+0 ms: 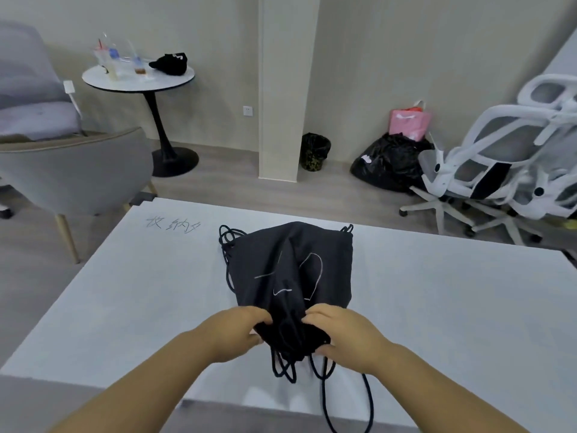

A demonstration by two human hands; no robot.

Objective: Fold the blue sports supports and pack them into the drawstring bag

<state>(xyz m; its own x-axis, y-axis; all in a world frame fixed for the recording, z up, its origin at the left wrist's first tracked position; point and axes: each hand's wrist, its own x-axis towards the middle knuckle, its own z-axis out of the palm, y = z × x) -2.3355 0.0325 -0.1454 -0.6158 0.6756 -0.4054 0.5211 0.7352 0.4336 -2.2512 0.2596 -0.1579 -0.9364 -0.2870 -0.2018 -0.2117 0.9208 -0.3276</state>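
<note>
A black drawstring bag [290, 270] with thin white line markings lies on the white table [437, 307], its gathered mouth toward me. My left hand [237, 331] grips the left side of the bunched mouth. My right hand [342, 334] grips the right side, thumb underneath. Black drawstring cords [315, 370] hang in loops below my hands and trail over the table's near edge; more cord loops [226, 235] lie at the bag's far left corner. No blue sports supports are visible; the bag's inside is hidden.
Handwritten marks [173, 225] sit on the table's far left. Beyond the table stand grey armchairs [78, 170], a round side table [137, 79] with cups and a black cap, a small bin [315, 151], black rubbish bags [387, 164] and stacked white office chairs [505, 157].
</note>
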